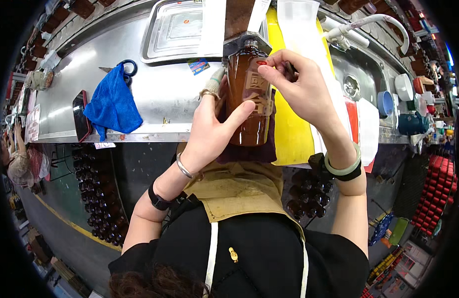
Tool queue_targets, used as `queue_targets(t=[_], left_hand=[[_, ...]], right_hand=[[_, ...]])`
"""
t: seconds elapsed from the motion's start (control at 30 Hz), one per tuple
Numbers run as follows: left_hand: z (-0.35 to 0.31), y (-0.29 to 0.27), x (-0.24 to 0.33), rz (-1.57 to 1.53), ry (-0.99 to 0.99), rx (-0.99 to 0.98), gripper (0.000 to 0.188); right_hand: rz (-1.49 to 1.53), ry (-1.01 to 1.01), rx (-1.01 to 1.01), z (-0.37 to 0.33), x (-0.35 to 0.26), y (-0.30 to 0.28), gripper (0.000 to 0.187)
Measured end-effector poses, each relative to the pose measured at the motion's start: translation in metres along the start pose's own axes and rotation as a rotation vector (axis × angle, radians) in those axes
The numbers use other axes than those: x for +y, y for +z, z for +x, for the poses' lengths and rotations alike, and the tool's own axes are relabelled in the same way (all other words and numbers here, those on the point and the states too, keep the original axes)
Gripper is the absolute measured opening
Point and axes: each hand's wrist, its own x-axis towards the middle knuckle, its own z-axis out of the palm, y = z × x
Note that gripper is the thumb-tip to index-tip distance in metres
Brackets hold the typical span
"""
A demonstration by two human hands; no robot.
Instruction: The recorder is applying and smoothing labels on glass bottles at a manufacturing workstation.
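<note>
Holding brown bottle (248, 83), steel counter (162, 94), metal sink (346, 62), grey floor (58, 229) below

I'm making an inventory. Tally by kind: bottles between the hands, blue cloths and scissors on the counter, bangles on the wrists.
Brown bottle: 1
Blue cloth: 1
Scissors: 1
Silver bangle and pale green bangle: 2
Total: 5
</note>
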Motion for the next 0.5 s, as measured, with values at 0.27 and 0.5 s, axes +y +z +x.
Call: queue_targets(t=[0.27, 0.5], left_hand=[[0.009, -0.002, 0.005, -0.026, -0.184, -0.063, 0.082], [0.009, -0.001, 0.006, -0.036, -0.22, -0.057, 0.087]], right_hand=[[0.395, 0.16, 0.159, 0.021, 0.041, 0.016, 0.037], [0.565, 0.285, 0.087, 0.016, 0.038, 0.031, 0.04]])
